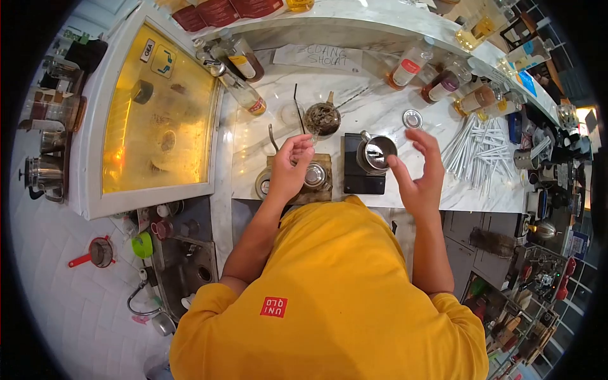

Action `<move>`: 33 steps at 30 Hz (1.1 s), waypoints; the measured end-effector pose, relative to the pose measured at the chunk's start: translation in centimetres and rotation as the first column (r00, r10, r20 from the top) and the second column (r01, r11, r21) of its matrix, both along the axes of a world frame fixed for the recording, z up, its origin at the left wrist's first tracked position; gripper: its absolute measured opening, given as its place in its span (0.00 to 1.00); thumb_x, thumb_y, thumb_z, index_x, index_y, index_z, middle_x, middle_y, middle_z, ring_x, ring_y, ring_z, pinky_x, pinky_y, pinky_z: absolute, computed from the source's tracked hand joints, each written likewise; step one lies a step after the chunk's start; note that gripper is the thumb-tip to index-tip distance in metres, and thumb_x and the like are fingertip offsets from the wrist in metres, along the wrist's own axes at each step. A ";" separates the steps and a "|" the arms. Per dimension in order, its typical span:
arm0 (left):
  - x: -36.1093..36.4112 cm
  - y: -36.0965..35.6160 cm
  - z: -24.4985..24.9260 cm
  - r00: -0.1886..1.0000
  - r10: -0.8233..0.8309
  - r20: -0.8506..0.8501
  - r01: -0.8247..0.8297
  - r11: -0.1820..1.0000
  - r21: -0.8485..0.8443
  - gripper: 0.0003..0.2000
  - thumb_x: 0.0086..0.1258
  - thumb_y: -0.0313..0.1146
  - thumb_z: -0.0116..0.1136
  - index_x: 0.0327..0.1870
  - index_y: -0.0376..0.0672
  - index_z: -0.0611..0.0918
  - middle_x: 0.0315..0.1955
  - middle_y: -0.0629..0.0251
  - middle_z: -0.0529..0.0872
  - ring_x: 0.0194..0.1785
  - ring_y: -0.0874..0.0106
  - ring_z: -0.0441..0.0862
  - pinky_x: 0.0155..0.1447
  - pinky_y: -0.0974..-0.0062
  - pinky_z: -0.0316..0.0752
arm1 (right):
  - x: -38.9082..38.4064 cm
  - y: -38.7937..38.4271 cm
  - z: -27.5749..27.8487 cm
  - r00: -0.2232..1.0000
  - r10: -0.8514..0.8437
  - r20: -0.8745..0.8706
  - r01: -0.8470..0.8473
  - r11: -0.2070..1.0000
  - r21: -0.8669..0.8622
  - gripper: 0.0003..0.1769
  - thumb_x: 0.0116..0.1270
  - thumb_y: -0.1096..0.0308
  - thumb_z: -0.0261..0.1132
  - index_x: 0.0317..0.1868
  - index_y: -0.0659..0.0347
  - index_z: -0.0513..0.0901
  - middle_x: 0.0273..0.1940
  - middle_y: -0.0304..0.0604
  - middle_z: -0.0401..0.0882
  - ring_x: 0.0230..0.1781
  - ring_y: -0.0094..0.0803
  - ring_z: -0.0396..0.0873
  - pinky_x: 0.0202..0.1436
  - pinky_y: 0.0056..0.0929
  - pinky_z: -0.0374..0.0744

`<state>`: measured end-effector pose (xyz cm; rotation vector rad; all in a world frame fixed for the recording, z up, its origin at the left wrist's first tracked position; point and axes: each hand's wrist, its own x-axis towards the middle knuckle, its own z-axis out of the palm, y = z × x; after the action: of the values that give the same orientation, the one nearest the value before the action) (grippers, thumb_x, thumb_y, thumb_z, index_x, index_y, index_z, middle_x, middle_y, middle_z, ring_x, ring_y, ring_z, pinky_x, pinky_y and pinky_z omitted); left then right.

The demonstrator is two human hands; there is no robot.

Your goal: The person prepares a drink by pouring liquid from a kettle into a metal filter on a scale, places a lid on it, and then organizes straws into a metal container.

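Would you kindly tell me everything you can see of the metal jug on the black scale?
The metal jug is small, shiny, steel-looking, with a handle at its far rim. It stands upright and open-topped on the black scale on the marble counter. The right hand hovers beside it, open; contact is unclear.

Two bare hands up, left hand (288,170) and right hand (421,177). One steel pitcher (375,154), one flat black scale (363,182), one small round metal lid (412,118), one glass bowl of dark bits (322,119). Six labelled glass bottles (244,94) in clear view: two left, four right. Thin white straws (481,149), a whole heap, too many to count!
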<state>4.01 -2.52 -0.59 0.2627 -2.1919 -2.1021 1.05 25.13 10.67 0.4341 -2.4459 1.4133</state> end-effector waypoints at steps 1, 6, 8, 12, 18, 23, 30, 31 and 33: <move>0.1 -0.1 0.1 1.000 0.008 0.007 -0.008 1.000 -0.017 0.16 0.78 0.30 0.65 0.63 0.38 0.83 0.47 0.65 0.88 0.49 0.77 0.83 0.57 0.76 0.79 | 0.5 -0.3 0.3 0.998 0.057 0.028 -0.056 0.998 -0.032 0.30 0.63 0.69 0.80 0.64 0.64 0.80 0.57 0.50 0.84 0.59 0.43 0.83 0.65 0.38 0.78; 1.6 -0.5 0.0 1.000 0.022 0.000 -0.022 0.998 -0.051 0.16 0.78 0.30 0.66 0.63 0.37 0.83 0.47 0.64 0.89 0.49 0.76 0.84 0.58 0.75 0.79 | 3.7 -2.6 -0.3 0.905 0.341 0.255 -0.286 0.930 -0.230 0.25 0.64 0.74 0.79 0.60 0.66 0.82 0.48 0.47 0.87 0.50 0.36 0.87 0.58 0.33 0.82; 2.2 -0.6 0.0 0.999 0.035 0.001 -0.035 0.997 -0.073 0.15 0.78 0.30 0.65 0.62 0.37 0.83 0.47 0.64 0.89 0.49 0.76 0.84 0.58 0.74 0.79 | 4.6 -3.0 -1.4 0.785 0.453 0.423 -0.360 0.889 -0.284 0.25 0.70 0.67 0.76 0.64 0.65 0.81 0.52 0.46 0.86 0.52 0.35 0.85 0.57 0.33 0.82; 3.7 -0.5 -0.2 0.994 0.107 -0.030 -0.109 0.991 -0.075 0.15 0.78 0.30 0.65 0.62 0.36 0.84 0.48 0.62 0.90 0.50 0.76 0.85 0.59 0.75 0.79 | 5.2 -3.1 -7.6 0.550 0.601 0.579 -0.444 0.798 -0.407 0.25 0.80 0.57 0.67 0.69 0.63 0.78 0.57 0.47 0.81 0.54 0.35 0.82 0.55 0.33 0.81; 5.1 0.0 1.4 0.987 0.150 -0.052 -0.150 0.989 -0.002 0.15 0.81 0.28 0.62 0.64 0.33 0.81 0.51 0.63 0.88 0.54 0.76 0.84 0.62 0.76 0.77 | 6.6 -5.5 -13.7 0.712 0.278 0.645 -0.198 0.961 -0.195 0.22 0.79 0.56 0.67 0.60 0.66 0.80 0.51 0.47 0.80 0.45 0.34 0.83 0.49 0.33 0.81; 7.0 0.6 2.0 0.983 0.165 -0.077 -0.167 0.986 -0.024 0.15 0.81 0.29 0.62 0.64 0.34 0.81 0.51 0.63 0.88 0.53 0.77 0.83 0.62 0.76 0.77 | 6.7 -7.1 -16.9 0.692 0.205 0.692 -0.148 0.979 -0.142 0.24 0.75 0.51 0.71 0.51 0.68 0.82 0.48 0.58 0.83 0.40 0.45 0.87 0.47 0.40 0.83; 8.9 -1.4 2.7 0.986 0.160 -0.040 -0.159 0.987 0.023 0.15 0.81 0.30 0.63 0.64 0.35 0.81 0.51 0.63 0.87 0.53 0.77 0.83 0.61 0.77 0.77 | 5.9 -9.0 -19.3 0.588 0.238 0.773 -0.121 0.971 -0.208 0.27 0.78 0.47 0.66 0.35 0.67 0.83 0.29 0.50 0.85 0.33 0.42 0.86 0.42 0.41 0.81; 8.9 -1.9 2.9 0.989 0.142 -0.042 -0.142 0.990 0.013 0.16 0.81 0.30 0.63 0.65 0.35 0.81 0.51 0.63 0.87 0.53 0.77 0.83 0.61 0.77 0.76 | 5.9 -9.4 -20.2 0.523 0.275 0.807 -0.079 0.958 -0.275 0.27 0.79 0.47 0.65 0.35 0.67 0.83 0.28 0.48 0.85 0.33 0.39 0.85 0.42 0.39 0.81; 9.0 -2.8 2.8 0.993 0.112 -0.047 -0.112 0.994 -0.002 0.15 0.81 0.30 0.63 0.65 0.36 0.81 0.51 0.63 0.88 0.53 0.77 0.83 0.61 0.76 0.76 | 6.2 -9.8 -21.6 0.462 0.302 0.834 -0.020 0.944 -0.330 0.28 0.80 0.47 0.64 0.34 0.67 0.83 0.28 0.44 0.83 0.32 0.33 0.82 0.40 0.36 0.79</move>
<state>13.01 -5.37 2.24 0.3249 -2.1037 -2.0240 7.27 15.36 -10.90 -0.2509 -2.8705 2.5262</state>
